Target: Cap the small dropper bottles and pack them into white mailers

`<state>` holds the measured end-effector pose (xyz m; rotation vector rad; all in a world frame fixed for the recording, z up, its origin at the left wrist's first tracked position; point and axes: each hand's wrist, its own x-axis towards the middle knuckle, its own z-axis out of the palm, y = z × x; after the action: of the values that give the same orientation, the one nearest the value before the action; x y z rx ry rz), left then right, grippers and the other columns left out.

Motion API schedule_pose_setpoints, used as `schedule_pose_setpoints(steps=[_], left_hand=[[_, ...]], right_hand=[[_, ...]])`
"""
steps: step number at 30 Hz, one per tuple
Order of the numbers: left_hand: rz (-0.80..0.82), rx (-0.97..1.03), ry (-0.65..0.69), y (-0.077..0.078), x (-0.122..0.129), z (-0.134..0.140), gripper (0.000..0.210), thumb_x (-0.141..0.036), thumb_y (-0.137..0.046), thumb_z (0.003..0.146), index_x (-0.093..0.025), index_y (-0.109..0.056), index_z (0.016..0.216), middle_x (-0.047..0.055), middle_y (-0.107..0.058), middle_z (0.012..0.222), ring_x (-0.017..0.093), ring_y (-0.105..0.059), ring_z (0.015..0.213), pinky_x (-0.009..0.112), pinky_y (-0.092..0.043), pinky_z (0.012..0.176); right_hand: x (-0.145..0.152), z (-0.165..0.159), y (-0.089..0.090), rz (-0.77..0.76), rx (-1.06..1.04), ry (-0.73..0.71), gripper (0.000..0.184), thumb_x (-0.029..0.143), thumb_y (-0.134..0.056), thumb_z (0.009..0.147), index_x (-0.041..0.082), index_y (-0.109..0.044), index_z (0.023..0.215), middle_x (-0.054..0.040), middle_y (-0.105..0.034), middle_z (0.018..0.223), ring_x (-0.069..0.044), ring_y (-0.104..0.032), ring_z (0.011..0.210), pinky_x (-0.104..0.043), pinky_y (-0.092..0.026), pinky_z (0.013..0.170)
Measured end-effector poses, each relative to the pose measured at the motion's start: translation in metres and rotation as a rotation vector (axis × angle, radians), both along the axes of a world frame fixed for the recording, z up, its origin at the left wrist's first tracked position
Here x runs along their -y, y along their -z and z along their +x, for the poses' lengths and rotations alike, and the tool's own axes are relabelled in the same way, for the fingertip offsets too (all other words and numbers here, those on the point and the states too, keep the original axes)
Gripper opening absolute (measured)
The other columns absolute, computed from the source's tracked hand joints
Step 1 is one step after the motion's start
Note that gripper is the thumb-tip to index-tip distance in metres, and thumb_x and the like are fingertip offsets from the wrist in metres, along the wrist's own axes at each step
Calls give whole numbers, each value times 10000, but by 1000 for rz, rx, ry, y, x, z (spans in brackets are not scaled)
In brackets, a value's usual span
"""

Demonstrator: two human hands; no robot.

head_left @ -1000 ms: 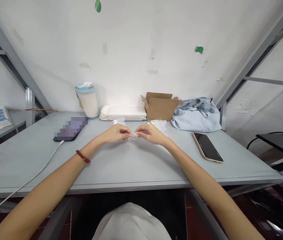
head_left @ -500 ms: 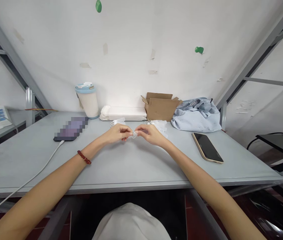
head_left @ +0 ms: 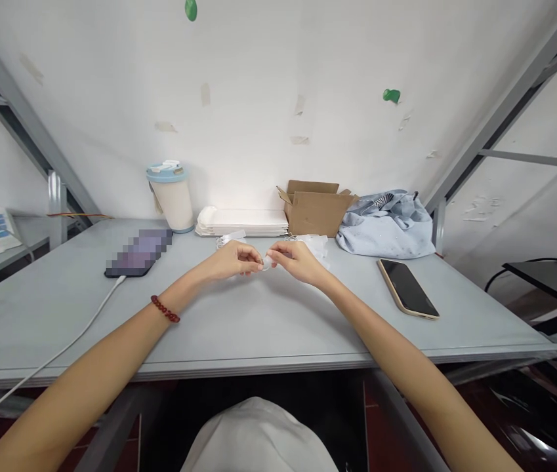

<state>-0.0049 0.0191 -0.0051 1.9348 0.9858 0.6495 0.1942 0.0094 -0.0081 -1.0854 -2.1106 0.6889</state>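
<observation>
Above the grey table, my left hand (head_left: 239, 259) and my right hand (head_left: 295, 261) almost meet at the fingertips. Between them is a small whitish translucent piece (head_left: 267, 263), pinched from both sides; its exact kind is too small to make out. Just behind my left hand lies a small bunch of white pieces with metal rings (head_left: 233, 237). Behind my right hand sits a pile of similar translucent white pieces (head_left: 316, 246), partly hidden by that hand.
At the back stand a cup with a blue lid (head_left: 172, 196), a stack of white trays (head_left: 246, 223), an open cardboard box (head_left: 317, 213) and a bundled light-blue cloth (head_left: 386, 226). Phones lie at left (head_left: 138, 252), with a cable (head_left: 86, 324), and at right (head_left: 409, 288).
Both hands stay together around the small piece. My right fingers have shifted slightly up and the piece appears turned a little. The view has tilted very slightly.
</observation>
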Motion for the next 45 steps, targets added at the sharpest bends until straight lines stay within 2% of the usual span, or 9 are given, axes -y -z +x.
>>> schedule_pose_setpoints(steps=[5,9,13,16,21,33,40,45], left_hand=[[22,-11,8,-1,-3,-5,273,-424,-647,743,-161,-698,794,19,-617,677,119,-527,608,237,-422,559],[35,7,-22,-1,-7,-9,309,-447,-620,771,-148,-670,712,18,-602,631,117,-523,590,236,-412,555],[35,71,-94,0,-13,-12,298,-435,-648,745,-144,-650,683,22,-616,654,110,-526,575,237,-425,554],[16,116,-132,0,-15,-14,289,-429,-655,733,-143,-654,695,24,-619,660,111,-525,572,240,-437,553],[22,115,-124,4,-13,-11,273,-408,-664,718,-139,-644,673,22,-615,652,101,-507,552,239,-423,552],[46,127,-138,8,-10,-7,268,-400,-672,704,-138,-643,653,22,-613,639,100,-494,538,245,-427,558],[-47,111,-164,4,-22,-19,353,-482,-621,738,-135,-687,726,70,-682,747,121,-553,607,244,-462,581],[-62,57,-134,2,-22,-21,322,-458,-647,732,-142,-697,765,63,-678,757,123,-557,621,240,-464,576]], right_hand=[[2,-1,-2,4,-6,6,317,336,-454,897,151,-603,687,-6,-633,675,-82,-444,557,-223,-340,581],[1,0,-2,-19,-5,1,335,397,-455,899,148,-617,744,-3,-613,664,-90,-466,570,-225,-344,576],[-2,2,-1,4,-12,67,336,461,-524,854,143,-624,816,6,-574,648,-104,-480,592,-231,-344,575],[-5,4,-1,31,-6,90,320,444,-514,861,145,-612,802,14,-542,619,-104,-454,576,-232,-331,560],[-5,3,2,98,45,88,329,386,-450,899,154,-562,693,26,-471,569,-94,-394,538,-235,-293,542],[-6,0,9,108,44,100,297,355,-448,901,154,-590,734,35,-459,554,-94,-382,530,-234,-292,557],[-13,0,13,132,31,79,308,381,-444,907,155,-599,765,34,-453,574,-97,-383,550,-229,-293,558],[-14,1,14,117,22,64,314,384,-445,911,147,-614,792,29,-474,591,-99,-399,558,-232,-298,570]])
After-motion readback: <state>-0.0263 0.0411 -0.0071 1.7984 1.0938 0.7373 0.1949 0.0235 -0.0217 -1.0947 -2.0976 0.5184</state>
